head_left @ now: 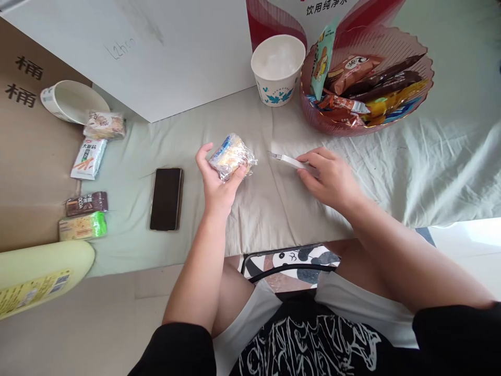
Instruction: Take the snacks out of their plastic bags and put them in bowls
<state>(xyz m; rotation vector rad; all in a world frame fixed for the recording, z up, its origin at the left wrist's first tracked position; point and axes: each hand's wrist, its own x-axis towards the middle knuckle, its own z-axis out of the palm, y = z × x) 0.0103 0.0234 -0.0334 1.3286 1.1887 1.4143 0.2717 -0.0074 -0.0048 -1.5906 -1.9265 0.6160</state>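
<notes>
My left hand [216, 183] holds a small snack in clear crinkly wrap [230, 155], lifted a little above the pale cloth [274, 209]. My right hand [326, 177] rests on the cloth to the right, fingers on a small white utility knife [287, 160] whose tip points left toward the snack. A gap of bare cloth separates the two hands.
A pink bowl [324, 122] full of wrapped snacks and a white paper cup [277, 70] stand at the back. A black phone [166, 198] lies left of my hand. Several snack packets [89, 158] and a tipped cup [70, 101] lie at the far left, by a cardboard box.
</notes>
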